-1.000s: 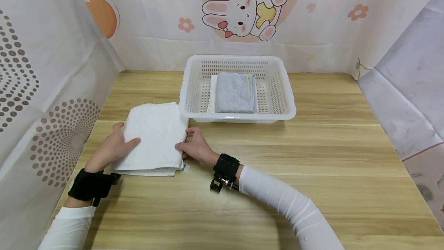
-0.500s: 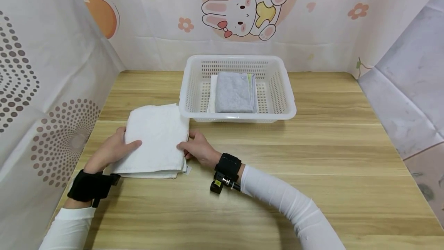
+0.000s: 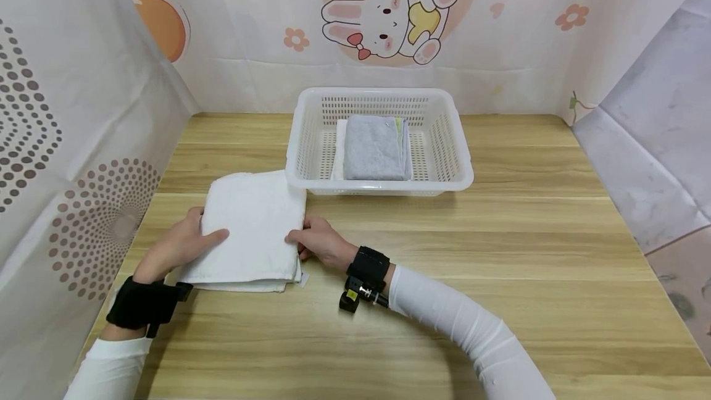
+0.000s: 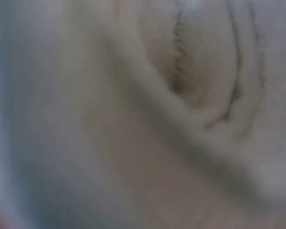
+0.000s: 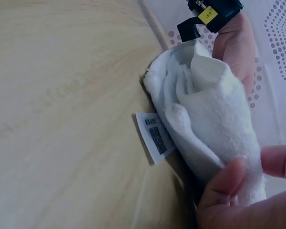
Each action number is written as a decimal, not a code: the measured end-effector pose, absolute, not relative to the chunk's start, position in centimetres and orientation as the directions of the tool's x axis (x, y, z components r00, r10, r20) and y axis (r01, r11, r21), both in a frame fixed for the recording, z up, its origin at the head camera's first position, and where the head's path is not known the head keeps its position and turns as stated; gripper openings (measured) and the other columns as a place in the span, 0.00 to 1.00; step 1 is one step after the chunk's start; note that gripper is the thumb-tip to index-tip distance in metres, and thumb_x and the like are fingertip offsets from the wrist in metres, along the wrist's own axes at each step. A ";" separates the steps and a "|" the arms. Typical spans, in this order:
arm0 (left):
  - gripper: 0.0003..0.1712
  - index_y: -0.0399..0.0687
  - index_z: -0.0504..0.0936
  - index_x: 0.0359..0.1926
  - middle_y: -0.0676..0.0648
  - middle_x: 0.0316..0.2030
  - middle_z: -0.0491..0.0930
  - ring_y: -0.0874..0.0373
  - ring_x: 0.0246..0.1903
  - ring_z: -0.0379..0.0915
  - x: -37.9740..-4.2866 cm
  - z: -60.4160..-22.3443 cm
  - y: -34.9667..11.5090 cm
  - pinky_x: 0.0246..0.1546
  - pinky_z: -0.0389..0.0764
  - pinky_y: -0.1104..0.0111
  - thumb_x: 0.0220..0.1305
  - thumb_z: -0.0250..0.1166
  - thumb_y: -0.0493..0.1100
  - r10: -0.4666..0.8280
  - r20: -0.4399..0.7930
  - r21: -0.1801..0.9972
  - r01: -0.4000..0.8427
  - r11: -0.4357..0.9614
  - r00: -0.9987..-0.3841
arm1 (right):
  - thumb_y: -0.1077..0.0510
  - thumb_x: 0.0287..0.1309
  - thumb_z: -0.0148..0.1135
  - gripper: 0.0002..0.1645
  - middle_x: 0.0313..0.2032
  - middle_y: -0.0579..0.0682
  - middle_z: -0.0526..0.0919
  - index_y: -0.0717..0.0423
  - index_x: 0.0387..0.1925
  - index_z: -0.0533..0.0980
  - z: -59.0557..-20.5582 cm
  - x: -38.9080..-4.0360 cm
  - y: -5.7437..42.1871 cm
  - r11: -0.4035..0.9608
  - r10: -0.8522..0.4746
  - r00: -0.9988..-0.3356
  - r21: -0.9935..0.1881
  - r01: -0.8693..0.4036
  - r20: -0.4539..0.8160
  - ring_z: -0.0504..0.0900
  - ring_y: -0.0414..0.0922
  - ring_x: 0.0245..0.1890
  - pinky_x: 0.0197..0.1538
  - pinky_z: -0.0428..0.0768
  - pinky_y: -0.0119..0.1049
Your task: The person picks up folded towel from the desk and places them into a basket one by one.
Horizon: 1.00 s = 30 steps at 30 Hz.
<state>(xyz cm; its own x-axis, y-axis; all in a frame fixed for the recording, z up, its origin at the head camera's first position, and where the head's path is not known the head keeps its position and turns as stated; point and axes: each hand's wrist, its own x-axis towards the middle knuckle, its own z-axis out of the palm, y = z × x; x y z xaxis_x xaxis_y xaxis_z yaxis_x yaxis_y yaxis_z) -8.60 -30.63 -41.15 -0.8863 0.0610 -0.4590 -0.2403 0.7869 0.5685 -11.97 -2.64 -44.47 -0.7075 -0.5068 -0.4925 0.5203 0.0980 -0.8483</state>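
Observation:
A folded white towel (image 3: pixel 252 224) lies on the left part of the table, its far right corner hidden behind the basket's rim. My left hand (image 3: pixel 186 242) grips its left edge, thumb on top. At the right edge my right hand (image 3: pixel 322 241) pinches the layers between thumb and fingers. In the right wrist view the towel (image 5: pixel 219 114) shows several stacked folds, and a printed label (image 5: pixel 155 138) sticks out from its side. The left wrist view is blurred, filled by close folds of pale cloth (image 4: pixel 205 157).
Just beyond the towel stands a white plastic basket (image 3: pixel 389 187). Inside it lie a folded grey cloth (image 3: pixel 374 148) and a white one (image 3: pixel 339 150) partly under it. Printed curtains (image 3: pixel 250 85) border the wooden table (image 3: pixel 500 233) at the back and sides.
Both hands have drawn the towel slightly toward the person and to the right, keeping their hold on its edges. The basket and the cloths in it have stayed put.

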 end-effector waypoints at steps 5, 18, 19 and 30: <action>0.56 0.17 0.40 0.70 0.15 0.64 0.56 0.28 0.60 0.62 -8.4 -41.2 -30.5 0.55 0.69 0.39 0.71 0.56 0.61 0.072 -0.445 0.566 -0.218 0.795 -0.892 | 0.67 0.61 0.59 0.08 0.23 0.50 0.73 0.63 0.40 0.70 -44.6 -11.8 -2.4 0.115 -0.523 -0.701 -0.855 0.506 -0.485 0.72 0.40 0.21 0.25 0.75 0.28; 0.57 0.17 0.41 0.70 0.15 0.63 0.57 0.29 0.58 0.65 -8.0 -41.2 -30.1 0.52 0.72 0.41 0.71 0.57 0.62 0.071 -0.462 0.552 -0.224 0.803 -0.884 | 0.66 0.61 0.59 0.07 0.24 0.51 0.73 0.61 0.38 0.70 -44.7 -11.3 -1.7 0.163 -0.541 -0.690 -0.865 0.475 -0.481 0.72 0.41 0.21 0.26 0.76 0.29; 0.57 0.17 0.41 0.71 0.15 0.64 0.56 0.28 0.58 0.64 -8.0 -41.2 -30.1 0.52 0.72 0.41 0.70 0.57 0.62 0.068 -0.465 0.552 -0.229 0.802 -0.883 | 0.66 0.61 0.59 0.07 0.23 0.51 0.73 0.61 0.38 0.69 -44.8 -11.3 -1.6 0.166 -0.545 -0.687 -0.865 0.474 -0.481 0.72 0.41 0.20 0.26 0.76 0.29; 0.57 0.18 0.40 0.71 0.15 0.64 0.55 0.27 0.59 0.65 -7.2 -41.2 -29.8 0.52 0.72 0.41 0.70 0.57 0.61 0.085 -0.467 0.565 -0.223 0.794 -0.880 | 0.68 0.57 0.62 0.05 0.18 0.50 0.75 0.62 0.35 0.74 -44.9 -10.6 -1.2 0.220 -0.587 -0.633 -0.852 0.476 -0.505 0.75 0.40 0.16 0.24 0.78 0.29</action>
